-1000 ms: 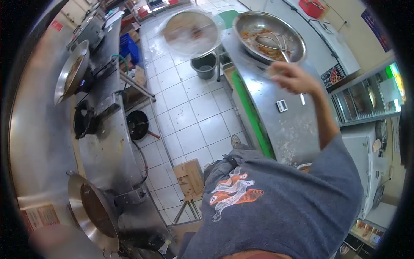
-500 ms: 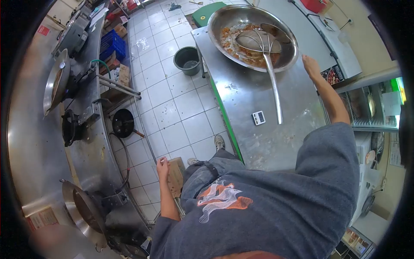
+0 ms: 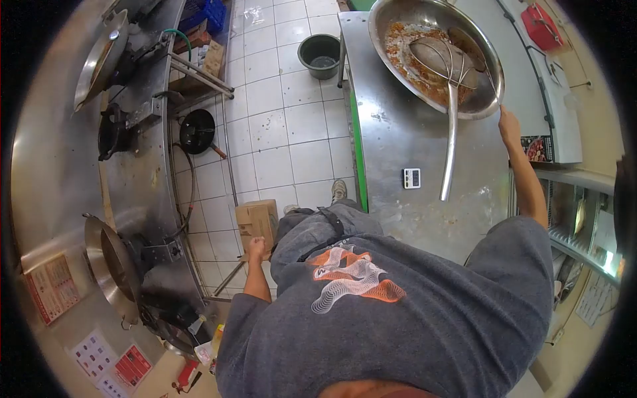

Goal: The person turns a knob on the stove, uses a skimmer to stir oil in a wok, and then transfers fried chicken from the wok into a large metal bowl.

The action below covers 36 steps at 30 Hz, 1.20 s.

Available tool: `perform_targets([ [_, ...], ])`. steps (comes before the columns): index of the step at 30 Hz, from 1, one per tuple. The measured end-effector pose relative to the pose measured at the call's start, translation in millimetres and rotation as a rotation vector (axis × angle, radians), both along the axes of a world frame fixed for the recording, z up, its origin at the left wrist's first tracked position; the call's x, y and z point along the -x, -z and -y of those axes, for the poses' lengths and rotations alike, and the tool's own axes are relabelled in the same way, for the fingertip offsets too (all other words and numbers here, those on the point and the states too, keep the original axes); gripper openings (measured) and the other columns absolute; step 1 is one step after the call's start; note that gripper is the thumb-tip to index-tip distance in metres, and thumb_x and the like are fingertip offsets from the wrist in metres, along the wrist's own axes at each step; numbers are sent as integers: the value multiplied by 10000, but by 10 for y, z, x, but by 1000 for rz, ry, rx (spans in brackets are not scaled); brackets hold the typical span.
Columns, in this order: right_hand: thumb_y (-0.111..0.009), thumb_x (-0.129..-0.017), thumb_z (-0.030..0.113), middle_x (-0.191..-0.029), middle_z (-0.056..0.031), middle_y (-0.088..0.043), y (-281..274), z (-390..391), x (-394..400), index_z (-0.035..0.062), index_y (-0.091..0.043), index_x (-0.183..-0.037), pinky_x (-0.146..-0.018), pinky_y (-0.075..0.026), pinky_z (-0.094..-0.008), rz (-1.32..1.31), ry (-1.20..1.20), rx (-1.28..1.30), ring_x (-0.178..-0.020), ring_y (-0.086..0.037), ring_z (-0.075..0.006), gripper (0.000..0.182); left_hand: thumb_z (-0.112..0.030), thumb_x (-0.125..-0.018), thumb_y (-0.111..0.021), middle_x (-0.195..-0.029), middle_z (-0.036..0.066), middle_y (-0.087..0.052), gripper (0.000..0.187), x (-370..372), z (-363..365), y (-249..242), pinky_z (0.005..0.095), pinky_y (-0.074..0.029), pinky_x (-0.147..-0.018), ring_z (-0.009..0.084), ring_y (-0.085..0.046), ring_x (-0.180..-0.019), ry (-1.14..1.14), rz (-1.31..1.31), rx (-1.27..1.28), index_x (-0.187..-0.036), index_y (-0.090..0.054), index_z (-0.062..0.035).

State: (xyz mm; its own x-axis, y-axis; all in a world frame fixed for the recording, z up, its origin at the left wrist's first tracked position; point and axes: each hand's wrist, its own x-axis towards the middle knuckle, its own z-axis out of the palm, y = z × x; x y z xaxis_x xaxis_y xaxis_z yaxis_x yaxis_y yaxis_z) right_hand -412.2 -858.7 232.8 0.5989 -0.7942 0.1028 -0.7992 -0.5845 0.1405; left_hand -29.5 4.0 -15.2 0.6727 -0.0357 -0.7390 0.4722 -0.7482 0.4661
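A large stainless steel bowl (image 3: 491,109) stands on the steel table, with brown and orange crumbs (image 3: 411,46) inside. Across it rests a long-handled strainer (image 3: 452,126), its round mesh head in the bowl and its handle sticking out over the near rim. My right hand (image 3: 509,126) is closed at the bowl's right rim, where a thin dark line runs close to the fingers. On the left my left hand (image 3: 257,249) hangs by my hip, fingers curled into a loose fist, nothing visible in it. A small white digital timer (image 3: 411,178) lies nearer me on the table.
Below my left hand is a cardboard box (image 3: 255,220) on the tiled floor. A dark bucket (image 3: 320,56) stands beside the steel table (image 3: 388,132). Along the left runs a stove counter with woks (image 3: 106,259); a black pan (image 3: 198,131) sits beneath its edge.
The camera view has turned and shifted, so the bowl and table appear farther right. My right hand has come from beside the bowl to its rim. My left hand stays low, still curled.
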Motion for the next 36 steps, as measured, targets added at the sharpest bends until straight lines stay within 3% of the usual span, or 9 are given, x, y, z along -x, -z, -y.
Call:
perform_targets([
  [2,-372,-906,114,-828,-255,-601,36,33,-45,29,-512,-1096,-674,-434,-521,40,-11,-37,-787,-585,-422,251,-250,-878,-563,-612,22,-529,183,117,-82,-10,287,-429,-491,128,-538,-577,-135,-103,25,-831,-581,-74],
  [5,-381,-898,114,-834,-259,-598,168,225,-86,44,-514,-1101,-679,-434,-521,74,-61,-33,-800,-580,-431,253,-207,-872,-565,-708,21,-569,170,142,-122,108,263,-431,-486,127,-532,-557,-122,-154,35,-953,-564,-57],
  [8,-382,-894,116,-843,-259,-600,213,351,-121,52,-512,-1129,-684,-439,-513,87,-70,-85,-816,-578,-433,276,-210,-876,-559,-719,23,-570,172,217,215,-258,262,-430,-483,123,-528,-556,-179,-111,13,-966,-560,-63],
  [12,-386,-889,134,-859,-257,-603,380,439,-41,45,-521,-1114,-694,-445,-501,185,-144,-55,-839,-577,-430,277,-222,-888,-546,-710,19,-567,169,197,149,-4,264,-427,-470,122,-527,-551,-235,-64,134,-966,-555,-73],
  [17,-374,-922,169,-932,-219,-608,76,285,-266,32,-567,-1049,-778,-439,-476,35,67,-147,-921,-573,-382,269,-241,-894,-549,-690,9,-557,159,228,237,-85,256,-409,-446,113,-511,-532,-270,-46,137,-952,-546,-93],
  [20,-355,-930,182,-949,-217,-610,48,276,-279,40,-569,-1068,-778,-445,-474,69,53,-126,-919,-577,-382,292,-249,-897,-551,-682,6,-548,153,217,268,-165,254,-386,-430,109,-496,-522,-192,-95,61,-932,-540,-101],
  [23,-417,-891,172,-887,-246,-613,205,438,-163,93,-578,-1125,-715,-448,-507,192,-5,-24,-854,-587,-419,295,-252,-897,-550,-679,4,-544,155,248,279,-193,257,-369,-415,110,-490,-518,-218,-86,81,-916,-535,-99],
  [32,-425,-907,199,-880,-228,-626,58,304,-217,102,-570,-1152,-723,-463,-510,170,91,-12,-860,-606,-398,300,-201,-899,-547,-673,19,-541,130,369,208,-187,266,-400,-455,128,-496,-521,-217,-52,131,-911,-527,-73],
  [36,-511,-865,183,-883,-245,-622,123,197,-289,111,-528,-1203,-731,-468,-507,84,146,-29,-846,-606,-415,347,-217,-901,-546,-654,13,-533,134,388,140,-81,267,-384,-421,125,-486,-505,-244,-63,121,-920,-528,-85],
])
